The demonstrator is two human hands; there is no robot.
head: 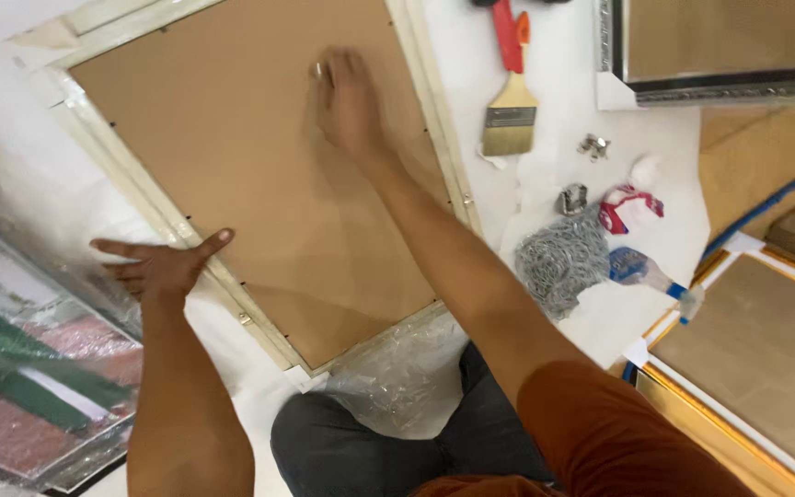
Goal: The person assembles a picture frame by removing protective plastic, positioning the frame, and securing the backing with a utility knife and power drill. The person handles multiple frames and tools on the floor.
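Picture frame [140, 184], pale cream, lying face down on a white bench [563, 55], brown backing board [259, 175] uppermost and turned at an angle. Left hand [163, 265] spread wide and flat, palm down, on the frame's lower left rail, thumb reaching onto the edge of the backing board, gripping nothing. Right hand [350, 101] pressed palm down on the upper part of the backing board, fingers together, slightly blurred; holding nothing that can be made out. Crumpled clear plastic wrap [397, 377] just below the frame's bottom corner, over the person's dark trousers. Right of the frame: a paintbrush [511, 115] with pale bristles and a red handle, near the frame's upper right rail; lower down, a heap of silvery chain [561, 262] with small metal fittings [593, 144] above it, and red-and-white and blue packets [630, 207] just beside the chain. Further right of the frame, a silver-edged frame [720, 90] at the top and a gold-edged frame [738, 414] at the lower right, both face down. Left of the frame, a wrapped picture [29, 387] in green and red tones.
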